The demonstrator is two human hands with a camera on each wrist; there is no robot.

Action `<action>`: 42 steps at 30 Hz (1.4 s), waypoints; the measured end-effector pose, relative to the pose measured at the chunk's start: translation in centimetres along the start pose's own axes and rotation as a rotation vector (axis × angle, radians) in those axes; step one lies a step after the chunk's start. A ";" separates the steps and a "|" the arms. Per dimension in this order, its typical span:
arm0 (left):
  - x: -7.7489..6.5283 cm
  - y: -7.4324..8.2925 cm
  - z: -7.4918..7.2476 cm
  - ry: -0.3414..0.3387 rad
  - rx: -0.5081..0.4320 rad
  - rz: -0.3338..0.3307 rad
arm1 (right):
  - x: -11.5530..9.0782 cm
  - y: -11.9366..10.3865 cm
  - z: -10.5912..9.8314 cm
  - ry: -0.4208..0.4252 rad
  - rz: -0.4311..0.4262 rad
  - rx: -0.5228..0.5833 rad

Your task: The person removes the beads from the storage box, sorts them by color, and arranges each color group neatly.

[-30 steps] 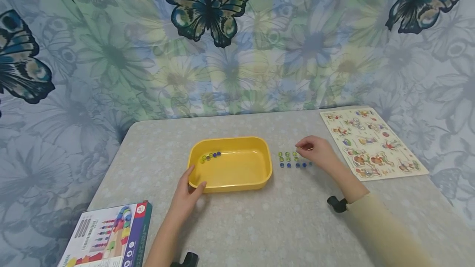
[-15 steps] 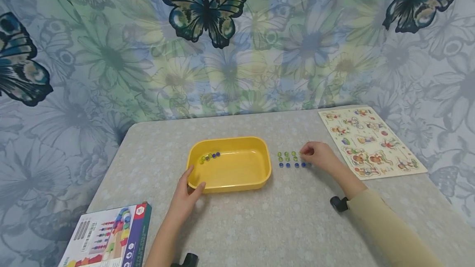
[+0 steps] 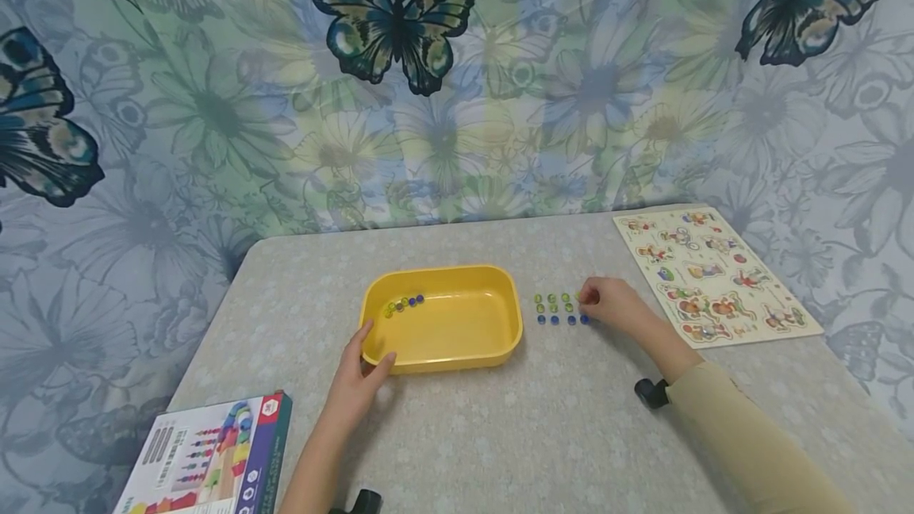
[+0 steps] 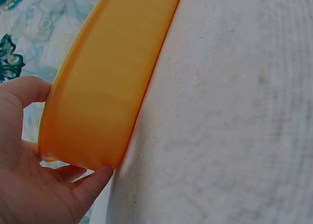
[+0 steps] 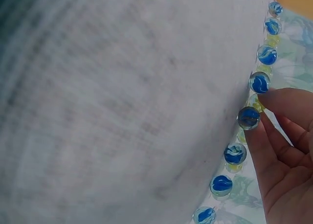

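Note:
My left hand [image 3: 357, 379] grips the near left corner of a yellow plastic tray [image 3: 443, 361]. In the left wrist view one digit lies at the tray's rim and another fingertip [image 4: 103, 172] touches low on its wall. To the tray's right, my right hand [image 3: 614, 304] is low at the right end of short rows of glass marbles. Seen from the right wrist, its thumb and fingers pinch a yellow-swirled marble [image 5: 255, 102], partly hidden behind a blue-swirled marble [image 5: 249, 118]. A line of blue marbles [image 3: 554, 320] lies nearest me, with yellow-green marbles [image 3: 552, 299] behind.
Several blue and yellow marbles [image 3: 409, 302] sit inside the tray at its left. A cream sheet with cartoon figures [image 3: 714, 276] lies at the right rear. At the front left is a printed toy box [image 3: 207, 454]. A butterfly-patterned cloth [image 3: 443, 157] hangs behind the table [image 3: 500, 435].
My right hand has moved slightly right and down to the end of the marble rows, then stayed nearly still. The left hand and the tray hold their place.

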State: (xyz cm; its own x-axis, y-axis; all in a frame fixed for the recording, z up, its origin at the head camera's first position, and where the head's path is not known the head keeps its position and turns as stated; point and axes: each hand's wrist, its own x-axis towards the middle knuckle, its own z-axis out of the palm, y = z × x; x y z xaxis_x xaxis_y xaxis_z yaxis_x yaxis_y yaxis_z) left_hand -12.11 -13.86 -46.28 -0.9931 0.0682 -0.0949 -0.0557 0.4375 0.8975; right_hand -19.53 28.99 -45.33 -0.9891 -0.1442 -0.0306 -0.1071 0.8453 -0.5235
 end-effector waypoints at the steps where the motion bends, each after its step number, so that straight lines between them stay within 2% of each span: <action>1: 0.0 0.0 0.0 0.001 0.001 -0.002 | 0.0 0.0 0.0 -0.003 0.005 0.000; 9: -0.2 -0.2 0.1 0.005 0.004 -0.001 | -0.1 -0.3 0.2 -0.016 0.030 0.003; 14: -0.3 -0.2 0.2 0.003 0.009 -0.013 | -0.5 -0.9 -0.9 0.066 -0.002 0.036; 18: -0.3 -0.2 0.1 0.009 0.007 -0.018 | -0.7 -2.8 -2.0 0.150 -0.054 0.115; 22: -0.3 -0.2 0.0 0.011 0.005 -0.014 | -0.6 -5.8 -1.9 0.141 -0.095 0.188; 28: -0.3 0.0 -0.1 0.019 0.008 -0.004 | 0.1 -11.3 0.5 0.028 -0.150 0.286; 33: -0.1 0.2 0.0 0.019 0.010 0.007 | 1.9 -15.4 3.5 -0.075 -0.196 0.264; 38: 0.0 0.3 0.1 0.018 0.017 0.016 | 4.3 -18.0 6.4 -0.132 -0.154 0.261; 42: 0.1 0.2 0.1 0.022 0.023 0.008 | 6.3 -19.2 8.4 -0.113 -0.116 0.236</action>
State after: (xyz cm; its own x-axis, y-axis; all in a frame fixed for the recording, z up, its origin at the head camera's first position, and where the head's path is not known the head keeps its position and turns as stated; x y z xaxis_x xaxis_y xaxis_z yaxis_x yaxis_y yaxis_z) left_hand -12.16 -13.65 -46.11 -0.9956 0.0520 -0.0775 -0.0452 0.4577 0.8880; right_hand -22.83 7.58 -42.60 -0.9527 -0.3002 -0.0465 -0.1791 0.6788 -0.7121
